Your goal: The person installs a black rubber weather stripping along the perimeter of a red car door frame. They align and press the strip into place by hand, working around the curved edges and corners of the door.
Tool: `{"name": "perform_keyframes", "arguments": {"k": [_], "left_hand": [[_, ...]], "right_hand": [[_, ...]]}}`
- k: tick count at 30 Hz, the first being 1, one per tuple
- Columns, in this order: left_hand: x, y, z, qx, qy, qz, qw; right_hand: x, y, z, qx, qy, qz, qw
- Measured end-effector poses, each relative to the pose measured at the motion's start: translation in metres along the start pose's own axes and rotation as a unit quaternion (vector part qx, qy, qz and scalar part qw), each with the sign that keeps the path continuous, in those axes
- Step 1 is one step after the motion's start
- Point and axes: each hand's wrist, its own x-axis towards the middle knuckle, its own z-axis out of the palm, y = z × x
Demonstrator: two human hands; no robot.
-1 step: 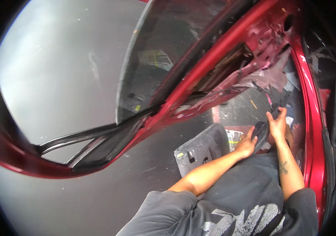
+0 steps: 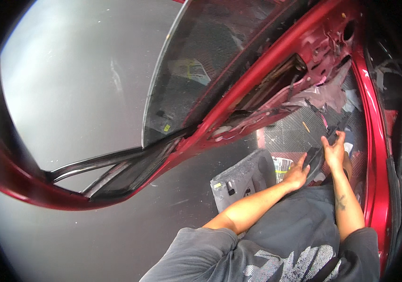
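Note:
A long black piece, perhaps a trim part, [image 2: 314,162] is between my two hands, low in front of my body. My left hand [image 2: 297,177] is closed around its near left edge. My right hand [image 2: 334,154] grips its far right end, with thumb and fingers on it. Just beyond the right hand are dark parts and a pink strand [image 2: 324,121], and I cannot tell whether these join the piece. The opened red car door [image 2: 238,89] spans the view ahead, its inner metal bare, with ragged sheeting [image 2: 325,95] hanging from it.
A grey door panel [image 2: 243,176] stands on the floor left of my hands. Beside it lies a printed sheet [image 2: 282,168]. The red door sill [image 2: 375,141] runs along my right. Door glass [image 2: 187,80] rises at the upper left, above grey floor [image 2: 88,94].
The whole view has shifted slightly, so the door and panel sit a little to the right. Both hands keep their grip on the black piece.

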Motion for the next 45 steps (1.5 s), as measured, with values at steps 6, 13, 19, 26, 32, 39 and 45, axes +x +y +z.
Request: {"name": "perform_keyframes", "arguments": {"k": [6,13,19,26,32,39,45], "left_hand": [[-0.002,-0.004,0.002,-0.015,0.009,0.012,1.000],[-0.004,-0.001,0.003,-0.015,0.011,0.017,1.000],[0.002,-0.010,0.009,-0.009,0.014,0.022,1.000],[0.003,-0.015,0.015,-0.010,0.022,0.032,0.999],[-0.004,-0.007,0.011,0.022,0.030,0.013,0.999],[-0.012,0.000,0.013,-0.008,0.037,0.011,0.999],[-0.016,0.010,0.011,0.014,0.044,-0.015,0.999]], "right_hand": [[-0.003,-0.023,-0.008,0.006,-0.029,0.040,0.999],[-0.002,-0.014,-0.007,0.013,-0.006,0.014,1.000],[-0.004,-0.016,-0.008,0.026,-0.020,0.023,0.999],[-0.011,-0.017,-0.007,-0.013,0.011,0.013,1.000],[-0.013,0.002,0.002,0.065,0.000,0.038,0.997],[-0.036,-0.035,-0.013,0.010,0.030,0.029,0.999],[-0.041,-0.036,-0.014,0.054,-0.013,0.057,0.997]]}}
